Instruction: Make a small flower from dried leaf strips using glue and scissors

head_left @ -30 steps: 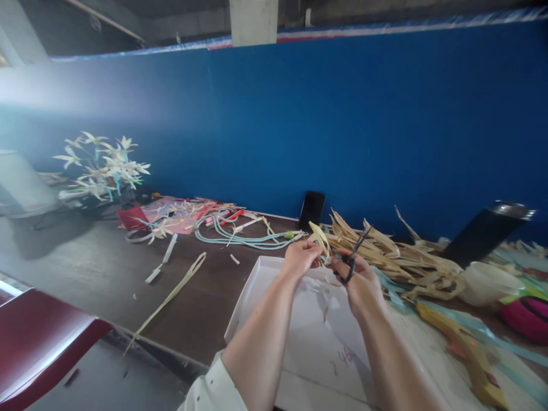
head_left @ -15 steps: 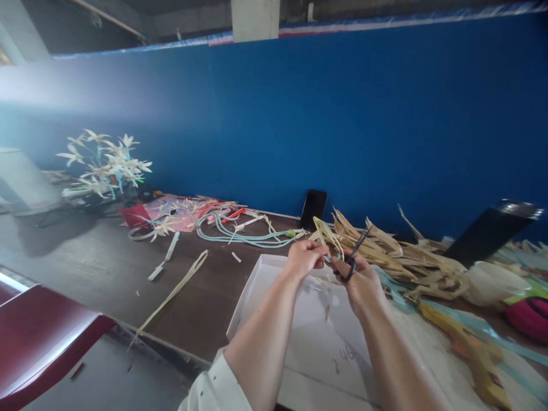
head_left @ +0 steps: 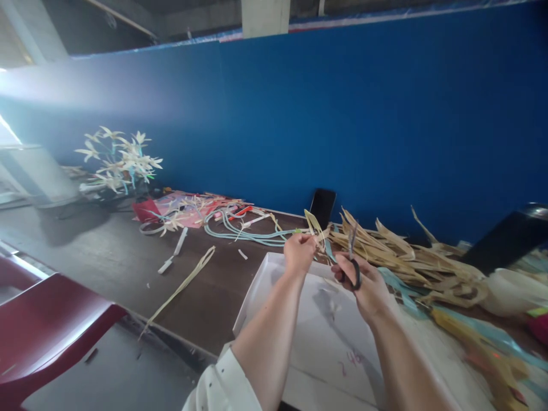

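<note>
My left hand is closed in a pinch on a pale yellow corn husk piece, which sticks up in a loop above the fingertips. In my right hand is a pair of dark-handled scissors, the blades pointing upward. A short light-blue strip shows between the two hands; whether the right fingers hold its end, I cannot tell. Both hands are over the far edge of a shallow white box, which has small scraps inside and red handwriting.
Dried husks are heaped at right, near a yellow glue gun, a white bowl and a dark flask. A phone leans on the blue wall. Leftward lie blue cords, husk flowers and a red chair.
My hands have drawn a little apart, exposing the blue strip. The scissors have swung from slanting right to nearly upright. The whole view has shifted slightly, so the table things appear further right.
</note>
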`<move>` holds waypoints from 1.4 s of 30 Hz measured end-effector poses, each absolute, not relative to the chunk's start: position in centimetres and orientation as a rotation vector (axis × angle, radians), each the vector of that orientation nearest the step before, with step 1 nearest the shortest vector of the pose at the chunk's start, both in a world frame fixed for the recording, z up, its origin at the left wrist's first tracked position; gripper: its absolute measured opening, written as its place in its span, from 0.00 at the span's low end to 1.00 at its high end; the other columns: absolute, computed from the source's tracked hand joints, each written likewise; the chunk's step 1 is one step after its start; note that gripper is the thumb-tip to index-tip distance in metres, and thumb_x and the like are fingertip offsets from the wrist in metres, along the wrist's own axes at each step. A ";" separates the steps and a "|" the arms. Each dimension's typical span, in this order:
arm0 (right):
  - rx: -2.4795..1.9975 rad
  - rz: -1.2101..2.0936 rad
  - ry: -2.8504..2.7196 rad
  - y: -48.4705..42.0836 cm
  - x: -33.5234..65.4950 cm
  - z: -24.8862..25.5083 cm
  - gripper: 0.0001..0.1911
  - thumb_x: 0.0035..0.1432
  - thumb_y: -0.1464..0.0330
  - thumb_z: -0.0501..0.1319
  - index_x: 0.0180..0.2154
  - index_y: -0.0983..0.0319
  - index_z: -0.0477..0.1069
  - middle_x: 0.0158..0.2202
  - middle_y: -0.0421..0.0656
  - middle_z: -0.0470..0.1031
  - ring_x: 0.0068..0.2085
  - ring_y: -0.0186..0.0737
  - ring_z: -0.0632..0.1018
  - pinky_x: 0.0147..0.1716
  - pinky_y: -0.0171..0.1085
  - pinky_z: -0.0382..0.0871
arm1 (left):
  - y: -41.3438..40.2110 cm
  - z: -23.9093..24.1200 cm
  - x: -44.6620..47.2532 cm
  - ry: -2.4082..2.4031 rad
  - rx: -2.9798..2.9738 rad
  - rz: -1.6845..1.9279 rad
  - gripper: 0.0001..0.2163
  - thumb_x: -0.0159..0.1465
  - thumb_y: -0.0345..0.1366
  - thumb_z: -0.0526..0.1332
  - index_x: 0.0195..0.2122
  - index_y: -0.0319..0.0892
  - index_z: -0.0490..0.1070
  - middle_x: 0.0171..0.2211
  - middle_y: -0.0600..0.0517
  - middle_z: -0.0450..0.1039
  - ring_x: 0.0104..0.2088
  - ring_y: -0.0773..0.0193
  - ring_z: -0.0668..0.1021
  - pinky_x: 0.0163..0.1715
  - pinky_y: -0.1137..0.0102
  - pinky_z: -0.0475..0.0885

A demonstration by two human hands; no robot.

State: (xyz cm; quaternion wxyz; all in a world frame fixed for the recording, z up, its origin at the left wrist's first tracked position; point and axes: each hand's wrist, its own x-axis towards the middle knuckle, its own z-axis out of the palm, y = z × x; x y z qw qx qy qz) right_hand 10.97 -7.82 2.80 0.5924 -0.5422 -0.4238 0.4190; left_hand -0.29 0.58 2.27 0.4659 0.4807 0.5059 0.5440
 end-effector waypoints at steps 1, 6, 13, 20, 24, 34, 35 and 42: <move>-1.261 1.035 -1.087 -8.1 10.8 3.1 0.21 0.46 0.55 0.64 0.37 0.62 0.72 0.24 0.41 0.73 0.24 0.34 0.71 0.21 0.31 0.60 | 0.8 2.1 -0.5 1.263 1.156 1.360 0.08 0.52 0.38 0.60 0.28 0.39 0.73 0.20 0.53 0.70 0.21 0.70 0.71 0.23 0.75 0.65; -1.323 1.255 -1.431 -9.0 10.1 3.4 0.19 0.47 0.53 0.63 0.33 0.62 0.73 0.21 0.40 0.72 0.22 0.34 0.70 0.21 0.32 0.60 | 1.2 2.3 -1.5 1.303 1.107 1.485 0.10 0.52 0.41 0.60 0.29 0.39 0.73 0.24 0.52 0.72 0.26 0.68 0.72 0.29 0.74 0.66; -1.452 1.256 -1.535 -8.6 10.2 2.3 0.20 0.48 0.52 0.61 0.24 0.64 0.72 0.20 0.43 0.72 0.19 0.33 0.69 0.17 0.31 0.57 | 0.8 3.4 -2.0 1.386 1.075 1.529 0.09 0.53 0.40 0.60 0.27 0.39 0.73 0.25 0.52 0.73 0.27 0.68 0.72 0.32 0.74 0.65; -1.430 1.186 -1.424 -8.4 10.1 2.4 0.19 0.48 0.53 0.62 0.30 0.63 0.74 0.21 0.42 0.73 0.20 0.34 0.70 0.18 0.31 0.57 | 0.4 3.4 -1.4 1.354 1.119 1.474 0.10 0.52 0.41 0.60 0.27 0.39 0.72 0.23 0.53 0.72 0.26 0.68 0.72 0.29 0.74 0.64; -1.440 1.134 -1.330 -8.2 10.2 2.1 0.20 0.46 0.53 0.63 0.33 0.63 0.75 0.20 0.42 0.73 0.20 0.34 0.70 0.17 0.31 0.56 | 0.0 3.6 -1.2 1.320 1.137 1.417 0.10 0.52 0.41 0.60 0.26 0.39 0.72 0.23 0.52 0.72 0.26 0.67 0.72 0.29 0.74 0.65; -1.422 1.118 -1.235 -7.6 10.9 1.6 0.20 0.44 0.55 0.66 0.35 0.63 0.75 0.19 0.40 0.71 0.19 0.32 0.68 0.17 0.31 0.54 | 0.2 3.0 -0.8 1.272 1.142 1.361 0.10 0.51 0.41 0.60 0.27 0.39 0.74 0.20 0.53 0.70 0.23 0.68 0.71 0.25 0.74 0.64; -1.424 1.115 -1.243 -7.6 10.9 1.6 0.20 0.44 0.55 0.65 0.35 0.63 0.75 0.19 0.40 0.71 0.19 0.31 0.68 0.17 0.31 0.54 | 0.3 3.0 -0.7 1.271 1.139 1.363 0.10 0.51 0.42 0.60 0.27 0.39 0.74 0.20 0.53 0.70 0.23 0.68 0.71 0.25 0.75 0.64; -1.407 1.103 -1.278 -7.6 10.7 1.6 0.21 0.46 0.55 0.64 0.37 0.63 0.75 0.20 0.40 0.71 0.20 0.32 0.68 0.19 0.32 0.57 | 0.4 2.5 -0.5 1.244 1.142 1.393 0.11 0.50 0.42 0.60 0.27 0.40 0.74 0.20 0.53 0.70 0.22 0.69 0.70 0.25 0.74 0.64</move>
